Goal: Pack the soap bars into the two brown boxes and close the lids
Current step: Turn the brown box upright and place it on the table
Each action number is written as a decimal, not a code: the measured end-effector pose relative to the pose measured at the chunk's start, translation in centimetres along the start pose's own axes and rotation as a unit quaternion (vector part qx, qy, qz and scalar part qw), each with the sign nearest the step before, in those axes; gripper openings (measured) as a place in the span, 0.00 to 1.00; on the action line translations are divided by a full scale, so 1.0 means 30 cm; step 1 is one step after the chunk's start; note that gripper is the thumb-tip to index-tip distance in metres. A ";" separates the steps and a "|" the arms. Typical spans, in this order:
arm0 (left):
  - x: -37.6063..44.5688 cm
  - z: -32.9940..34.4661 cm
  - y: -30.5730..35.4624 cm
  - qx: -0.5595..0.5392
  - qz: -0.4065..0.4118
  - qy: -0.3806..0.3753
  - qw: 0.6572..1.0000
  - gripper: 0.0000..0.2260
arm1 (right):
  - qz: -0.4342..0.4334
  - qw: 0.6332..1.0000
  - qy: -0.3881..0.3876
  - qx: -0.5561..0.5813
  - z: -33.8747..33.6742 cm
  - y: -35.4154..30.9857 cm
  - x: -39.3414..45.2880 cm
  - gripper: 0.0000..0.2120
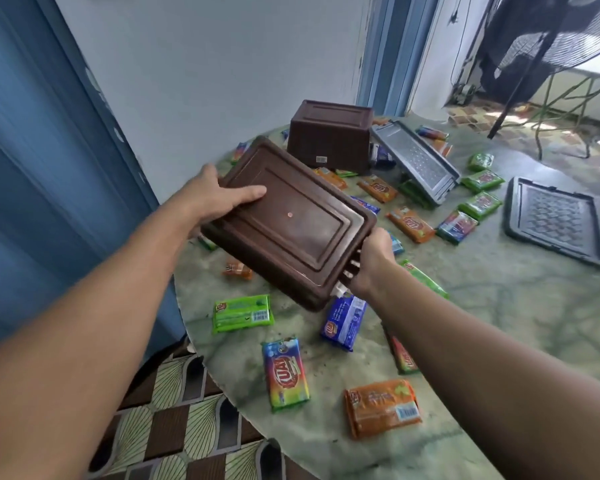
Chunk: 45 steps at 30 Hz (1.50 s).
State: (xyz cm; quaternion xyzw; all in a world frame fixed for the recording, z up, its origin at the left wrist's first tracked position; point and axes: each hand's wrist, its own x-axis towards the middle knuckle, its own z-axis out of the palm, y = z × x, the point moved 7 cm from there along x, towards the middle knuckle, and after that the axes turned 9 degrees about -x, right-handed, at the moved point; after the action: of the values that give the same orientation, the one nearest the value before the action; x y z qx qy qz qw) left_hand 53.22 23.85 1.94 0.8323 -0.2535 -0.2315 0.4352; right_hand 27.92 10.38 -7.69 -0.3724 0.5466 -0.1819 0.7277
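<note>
home | patterned floor tiles (174, 403) | standing fan (548, 36)

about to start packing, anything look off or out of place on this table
Yes. Both brown boxes are bottom up: one held tilted in the left hand and right hand, the other brown box upside down on the table. One grey lid leans askew on soap bars, which lie scattered loose.

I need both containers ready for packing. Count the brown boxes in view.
2. One brown box is held bottom-up above the table by both hands; the other brown box sits upside down at the table's far edge. No more show.
</note>
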 end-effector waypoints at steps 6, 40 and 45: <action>-0.143 0.102 0.129 -0.187 0.025 0.058 0.980 0.47 | -0.045 0.993 -0.039 0.106 -0.115 -0.107 0.033 0.15; -0.607 0.871 0.015 -0.368 -0.137 0.283 0.875 0.22 | -0.077 0.962 -0.088 -0.245 -0.955 -0.421 0.325 0.13; -0.672 0.889 0.071 -0.193 -0.134 0.314 0.920 0.21 | -0.069 0.942 -0.164 -0.284 -0.934 -0.430 0.360 0.21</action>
State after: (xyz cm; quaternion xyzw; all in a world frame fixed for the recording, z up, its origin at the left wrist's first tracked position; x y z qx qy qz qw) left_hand 21.19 19.18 -6.66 0.7883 0.0598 -0.0591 0.6095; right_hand 7.30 -14.96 -8.77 -0.6252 0.4217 -0.0049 0.6567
